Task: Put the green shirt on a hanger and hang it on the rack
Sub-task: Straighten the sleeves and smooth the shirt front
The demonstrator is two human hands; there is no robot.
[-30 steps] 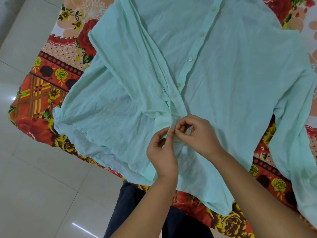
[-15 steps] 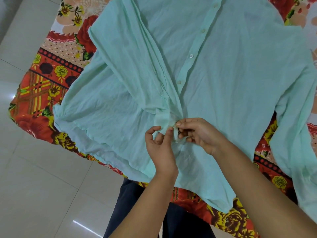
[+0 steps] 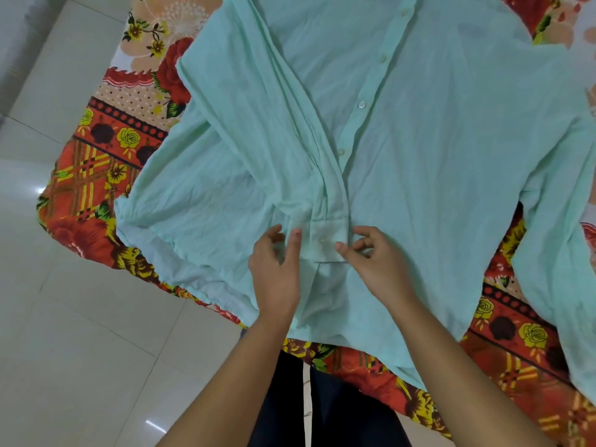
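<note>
Hands [image 3: 325, 262] now parted, cuff [image 3: 324, 241] flat

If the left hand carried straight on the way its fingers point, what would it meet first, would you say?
Probably the cuff. The left hand points up and slightly right, its fingertips at the cuff's left edge, where the folded sleeve of the shirt ends. Whether it already touches the fabric is unclear.

A floral bedspread [image 3: 106, 175] in red, orange and yellow is covering the bed and hanging over its edge, while the pale glossy floor tiles [image 3: 80, 350] are reflecting small bright spots of overhead light.
</note>
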